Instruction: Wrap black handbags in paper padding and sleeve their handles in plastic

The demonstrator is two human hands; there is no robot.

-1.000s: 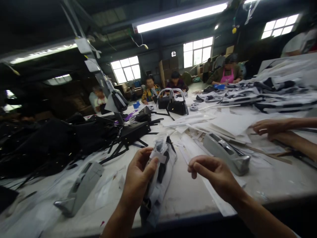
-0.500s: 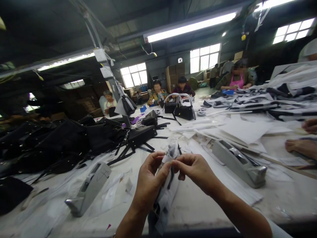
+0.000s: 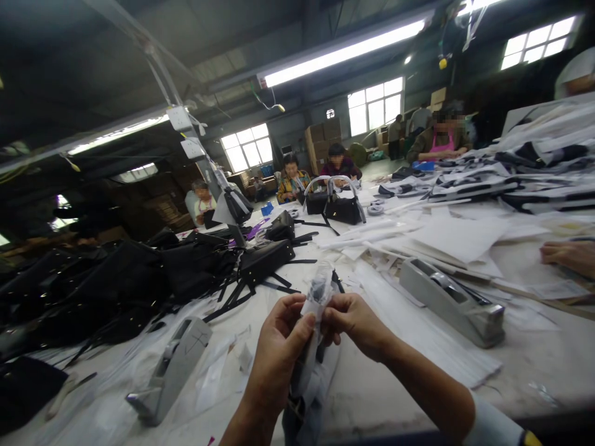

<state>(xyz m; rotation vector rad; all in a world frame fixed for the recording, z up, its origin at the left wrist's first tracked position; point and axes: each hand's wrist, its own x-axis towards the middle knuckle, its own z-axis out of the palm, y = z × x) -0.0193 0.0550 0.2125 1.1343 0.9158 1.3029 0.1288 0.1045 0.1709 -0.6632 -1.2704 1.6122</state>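
Note:
Between both hands, in the head view, is a dark bag strap in white, translucent wrapping, its wrapped tip pointing up and its lower part hanging at the table's front edge. My left hand pinches the white wrapping from the left, thumb across its front. From the right, my right hand closes its fingertips on the same wrapping, just below the tip. A metal piece shows on the strap's lower part. Grey tape dispensers stand on either side: one on the left, one on the right.
Black bags are heaped along the left. A black handbag with wrapped handles stands farther back. White sheets and wrapped straps cover the right side. A co-worker's hand rests at the right edge; other people sit beyond.
The view has shifted slightly. The wrapping at the strap's tip looks flatter and smoother between my fingers. One of the co-worker's hands at the right has gone out of view.

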